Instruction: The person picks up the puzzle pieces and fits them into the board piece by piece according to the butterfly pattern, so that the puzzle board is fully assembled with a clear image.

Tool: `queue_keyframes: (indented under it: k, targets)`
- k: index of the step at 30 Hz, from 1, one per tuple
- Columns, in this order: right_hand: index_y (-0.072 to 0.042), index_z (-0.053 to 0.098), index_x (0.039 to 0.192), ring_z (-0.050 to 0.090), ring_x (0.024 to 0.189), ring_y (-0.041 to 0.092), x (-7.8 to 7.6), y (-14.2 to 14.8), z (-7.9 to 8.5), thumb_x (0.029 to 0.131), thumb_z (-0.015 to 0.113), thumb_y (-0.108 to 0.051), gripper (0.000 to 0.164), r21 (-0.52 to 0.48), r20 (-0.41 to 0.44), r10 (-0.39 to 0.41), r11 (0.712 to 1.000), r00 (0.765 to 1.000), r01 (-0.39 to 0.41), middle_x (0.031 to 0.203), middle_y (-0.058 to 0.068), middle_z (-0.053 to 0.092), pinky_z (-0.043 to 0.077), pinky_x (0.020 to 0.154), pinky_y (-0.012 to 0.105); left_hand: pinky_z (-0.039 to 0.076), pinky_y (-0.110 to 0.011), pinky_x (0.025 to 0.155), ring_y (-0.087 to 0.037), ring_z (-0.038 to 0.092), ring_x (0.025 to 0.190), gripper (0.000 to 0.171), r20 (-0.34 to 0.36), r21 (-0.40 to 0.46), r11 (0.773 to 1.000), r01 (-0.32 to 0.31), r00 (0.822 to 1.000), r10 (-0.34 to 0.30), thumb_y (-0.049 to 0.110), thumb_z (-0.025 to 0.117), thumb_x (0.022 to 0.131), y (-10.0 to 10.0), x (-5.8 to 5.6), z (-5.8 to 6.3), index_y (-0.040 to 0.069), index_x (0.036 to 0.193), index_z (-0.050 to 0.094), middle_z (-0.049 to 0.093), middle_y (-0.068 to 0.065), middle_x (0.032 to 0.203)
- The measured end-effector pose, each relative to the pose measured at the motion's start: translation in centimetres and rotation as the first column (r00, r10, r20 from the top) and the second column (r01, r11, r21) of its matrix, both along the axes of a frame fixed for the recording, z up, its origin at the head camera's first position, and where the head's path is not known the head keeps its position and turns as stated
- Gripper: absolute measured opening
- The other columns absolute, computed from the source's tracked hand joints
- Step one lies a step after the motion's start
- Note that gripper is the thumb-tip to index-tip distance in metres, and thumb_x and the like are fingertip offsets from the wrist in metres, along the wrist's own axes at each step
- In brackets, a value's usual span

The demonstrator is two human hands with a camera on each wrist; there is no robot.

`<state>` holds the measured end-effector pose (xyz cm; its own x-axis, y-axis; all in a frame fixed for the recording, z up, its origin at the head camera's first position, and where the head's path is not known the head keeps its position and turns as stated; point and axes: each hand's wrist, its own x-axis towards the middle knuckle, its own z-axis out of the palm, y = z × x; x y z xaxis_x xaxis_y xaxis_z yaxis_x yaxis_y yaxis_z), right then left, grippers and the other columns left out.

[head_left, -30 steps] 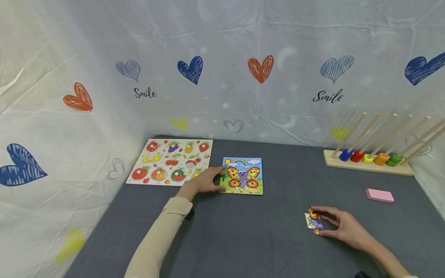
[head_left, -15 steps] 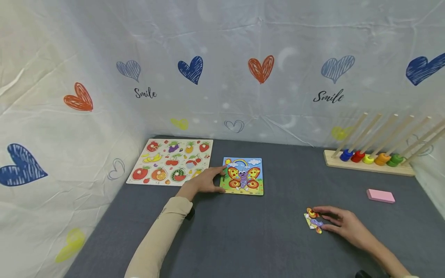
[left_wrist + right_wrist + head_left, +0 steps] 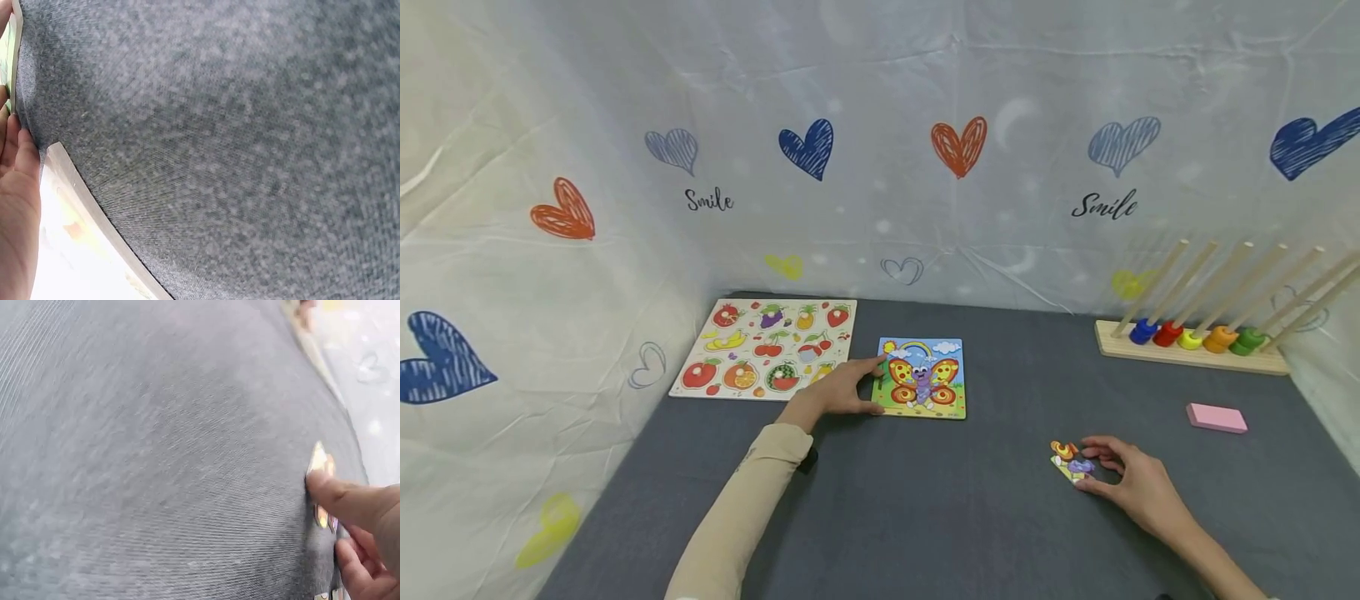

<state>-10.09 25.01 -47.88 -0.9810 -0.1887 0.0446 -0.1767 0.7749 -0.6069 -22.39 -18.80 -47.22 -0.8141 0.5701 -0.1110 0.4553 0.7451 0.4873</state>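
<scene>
In the head view my left hand (image 3: pixel 841 390) holds the left side of a square butterfly jigsaw puzzle (image 3: pixel 923 379), with thumb and fingers spread along that side. The left wrist view shows fingertips at the puzzle's pale edge (image 3: pixel 17 56). My right hand (image 3: pixel 1138 483) pinches small butterfly puzzle pieces (image 3: pixel 1078 467) between thumb and fingers, low over the table. These pieces are orange, purple and yellow. In the right wrist view the thumb (image 3: pixel 340 494) covers part of them, so their exact number is hidden.
A fruit picture board (image 3: pixel 767 350) lies left of the butterfly puzzle, near the back wall. At the far right stands a wooden peg rack (image 3: pixel 1195 354) with coloured rings. A pink block (image 3: pixel 1217 417) lies in front of it on the dark grey tabletop (image 3: pixel 985 517).
My right hand has moved slightly up and left, and the pieces have shifted and turned with it. The left hand stays on the puzzle, which keeps its place.
</scene>
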Motion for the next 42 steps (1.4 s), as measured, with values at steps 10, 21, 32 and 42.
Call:
queue_keyframes:
  k: [10,21,32,42]
  targets:
    - [0.006,0.059,0.121,0.057,0.111,0.037,-0.2,-0.1,-0.1,0.072,0.082,-0.002,0.055,-0.061,-0.023,0.022,0.998,1.000,-0.023,0.119,0.023,0.061,0.052,0.084,0.036,0.030,-0.045,0.112,-0.029,0.041,0.133,0.090,-0.001,0.005,1.000,0.001,1.000,-0.001,0.036,0.077,0.080,0.0,0.2,0.2,0.002,0.149,0.030,0.058,-0.009,0.128]
    - [0.002,0.065,0.113,0.066,0.093,0.015,-1.0,0.4,0.0,0.069,0.082,0.001,0.048,-0.099,-0.089,0.032,0.994,0.995,-0.041,0.108,0.017,0.068,0.056,0.075,0.022,0.030,-0.045,0.112,-0.029,0.040,0.134,0.091,-0.005,-0.003,1.000,0.008,1.000,-0.008,0.037,0.077,0.080,0.1,0.1,0.3,0.001,0.149,0.029,0.058,-0.009,0.128]
    - [0.014,0.052,0.127,0.065,0.093,-0.001,-2.4,0.3,0.0,0.083,0.072,-0.001,0.051,-0.500,0.118,0.113,0.865,0.987,-0.039,0.117,0.014,0.066,0.056,0.072,0.019,0.031,-0.046,0.111,-0.030,0.040,0.133,0.091,-0.009,0.005,1.000,0.019,1.000,-0.019,0.036,0.076,0.081,-0.1,0.3,0.2,0.000,0.150,0.028,0.058,-0.010,0.128]
    - [0.016,0.045,0.134,0.062,0.101,-0.002,-3.8,-3.0,-0.4,0.085,0.073,-0.007,0.061,-0.666,0.290,0.127,0.739,0.949,0.105,0.125,0.009,0.063,0.055,0.080,0.021,0.030,-0.044,0.112,-0.029,0.039,0.134,0.090,-0.004,0.011,1.000,0.002,1.000,-0.002,0.037,0.077,0.081,-0.1,0.2,0.2,0.002,0.149,0.030,0.058,-0.008,0.128]
